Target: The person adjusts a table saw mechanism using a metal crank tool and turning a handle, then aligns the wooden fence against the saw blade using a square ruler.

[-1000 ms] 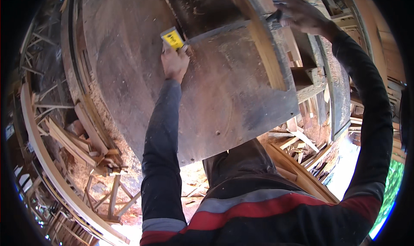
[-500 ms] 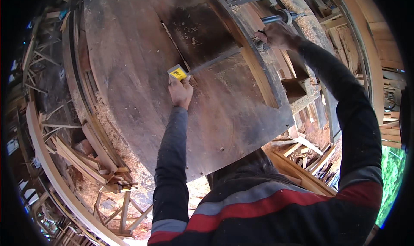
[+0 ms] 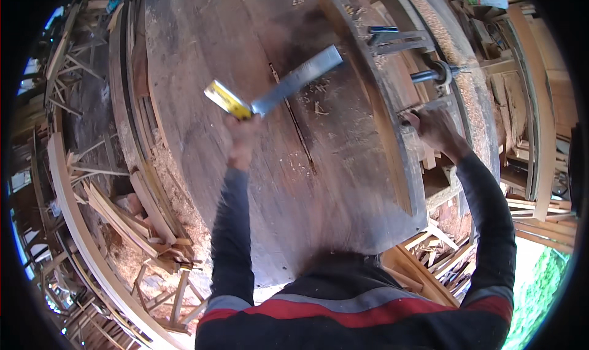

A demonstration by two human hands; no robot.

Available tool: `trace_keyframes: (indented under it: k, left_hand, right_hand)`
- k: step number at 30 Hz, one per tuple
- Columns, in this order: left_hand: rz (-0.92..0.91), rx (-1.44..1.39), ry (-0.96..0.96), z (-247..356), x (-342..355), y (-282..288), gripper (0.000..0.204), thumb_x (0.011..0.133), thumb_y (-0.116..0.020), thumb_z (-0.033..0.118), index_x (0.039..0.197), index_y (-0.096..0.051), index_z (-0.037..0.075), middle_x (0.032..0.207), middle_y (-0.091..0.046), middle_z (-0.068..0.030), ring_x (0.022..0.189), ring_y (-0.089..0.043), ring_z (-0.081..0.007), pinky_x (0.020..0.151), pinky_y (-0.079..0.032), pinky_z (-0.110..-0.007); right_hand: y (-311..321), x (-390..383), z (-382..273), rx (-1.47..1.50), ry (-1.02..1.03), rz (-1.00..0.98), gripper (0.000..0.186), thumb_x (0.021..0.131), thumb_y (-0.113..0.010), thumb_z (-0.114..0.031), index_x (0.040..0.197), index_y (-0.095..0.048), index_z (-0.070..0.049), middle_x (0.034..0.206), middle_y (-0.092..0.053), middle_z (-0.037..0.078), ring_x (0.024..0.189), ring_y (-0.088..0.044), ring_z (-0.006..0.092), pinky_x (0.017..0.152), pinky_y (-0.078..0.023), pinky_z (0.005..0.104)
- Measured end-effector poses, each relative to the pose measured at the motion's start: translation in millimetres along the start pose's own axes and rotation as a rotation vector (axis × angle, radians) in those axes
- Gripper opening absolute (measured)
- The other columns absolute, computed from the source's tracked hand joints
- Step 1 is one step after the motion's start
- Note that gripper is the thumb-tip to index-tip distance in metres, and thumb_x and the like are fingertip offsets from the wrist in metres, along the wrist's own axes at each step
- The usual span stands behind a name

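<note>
My left hand (image 3: 242,140), blurred by motion, is closed round the yellow handle of a try square (image 3: 299,80). Its metal blade slants up to the right above the table surface, pointing toward the wooden fence. On the right, my right hand (image 3: 437,131) has its fingers curled at the outer side of the fence (image 3: 381,117), by its metal fitting; what they grip is mostly hidden. Between the two hands runs a narrow dark slot (image 3: 293,120) in the broad brown saw table (image 3: 202,55).
A metal rod with a round collar (image 3: 440,74) sits beyond my right hand, near a strip of sawdust (image 3: 448,37). Timber offcuts (image 3: 116,215) crowd the left side. A box of wood scraps (image 3: 423,276) stands at the lower right.
The try square has lifted off the fence and swung up, its blade now tilted above the slot. My left hand moved slightly left. The view shifted; my right hand stays by the fence fitting.
</note>
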State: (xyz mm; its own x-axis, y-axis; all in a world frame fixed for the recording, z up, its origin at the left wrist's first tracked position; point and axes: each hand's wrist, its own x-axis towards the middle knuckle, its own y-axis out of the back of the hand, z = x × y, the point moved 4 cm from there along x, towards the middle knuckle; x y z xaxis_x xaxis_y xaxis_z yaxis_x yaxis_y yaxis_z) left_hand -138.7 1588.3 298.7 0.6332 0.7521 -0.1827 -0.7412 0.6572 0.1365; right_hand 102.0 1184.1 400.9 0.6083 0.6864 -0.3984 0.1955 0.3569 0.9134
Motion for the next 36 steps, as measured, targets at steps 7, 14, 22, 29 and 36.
trace_keyframes:
  k: [7,14,22,29,36]
  left_hand:
    - [0.021,0.306,-0.123,-1,113,-49,0.02,0.079,-0.076,0.008,0.092,-0.065,-0.003,0.082,-0.069,-0.0076,0.072,-0.065,-0.017,0.067,-0.05,-0.032]
    - [-0.1,0.526,-0.317,-9,109,-59,0.023,0.08,-0.074,0.006,0.098,-0.063,-0.003,0.1,-0.067,-0.0127,0.087,-0.065,-0.0237,0.077,-0.05,-0.036]
    - [-0.161,0.156,-0.205,4,114,-63,0.048,0.081,-0.071,-0.004,0.12,-0.043,0.001,0.107,-0.065,-0.009,0.094,-0.064,-0.0166,0.087,-0.051,-0.029]
    - [-0.211,-0.239,-0.202,1,123,-56,0.022,0.091,-0.063,0.002,0.112,-0.057,-0.002,0.101,-0.07,-0.0125,0.095,-0.066,-0.0158,0.086,-0.052,-0.026]
    - [-0.166,-0.314,-0.232,1,121,-62,0.023,0.087,-0.065,-0.005,0.107,-0.054,-0.004,0.096,-0.071,-0.0133,0.092,-0.069,-0.0177,0.086,-0.054,-0.029]
  right_hand:
    - [19,6,-15,0.196,0.066,0.141,0.05,0.101,-0.046,-0.042,0.073,-0.06,-0.004,0.057,-0.058,0.018,0.053,-0.061,0.037,0.051,-0.046,0.0484]
    - [6,10,-6,0.048,0.059,-0.046,0.037,0.102,-0.046,-0.033,0.081,-0.061,-0.006,0.065,-0.053,0.015,0.058,-0.057,0.0376,0.052,-0.044,0.0473]
    - [9,12,-9,0.126,0.059,-0.068,0.039,0.103,-0.044,-0.032,0.079,-0.058,-0.005,0.069,-0.055,0.013,0.061,-0.057,0.0359,0.056,-0.044,0.0456]
    - [14,24,-27,0.132,0.001,0.027,0.032,0.1,-0.048,-0.023,0.078,-0.058,-0.002,0.072,-0.059,0.014,0.062,-0.056,0.0356,0.061,-0.043,0.0437]
    - [5,47,-31,0.527,-0.011,0.035,0.017,0.091,-0.055,-0.01,0.087,-0.064,0.004,0.078,-0.061,0.018,0.075,-0.06,0.035,0.068,-0.045,0.0386]
